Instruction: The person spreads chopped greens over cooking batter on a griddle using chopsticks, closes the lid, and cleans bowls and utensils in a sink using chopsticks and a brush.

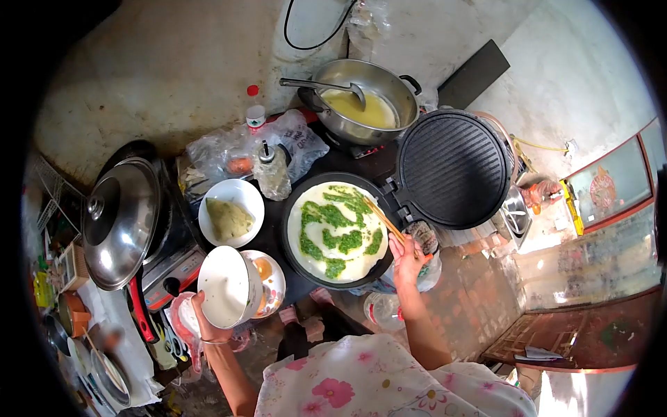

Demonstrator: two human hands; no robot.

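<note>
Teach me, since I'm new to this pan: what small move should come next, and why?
I'd probably spread the green mixture wider with the chopsticks in the right hand: it lies in uneven patches, the pale pancake shows between them, and the tips are by one.

Flatbread (325, 226) in pan (381, 268), chopsticks (382, 216) at right edge, held bowl (226, 286) left, pot (398, 85) behind

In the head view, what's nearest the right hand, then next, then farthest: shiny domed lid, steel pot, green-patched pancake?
1. Green-patched pancake: just left of the right hand.
2. Steel pot: at the back, by the wall.
3. Shiny domed lid: far left.
</note>
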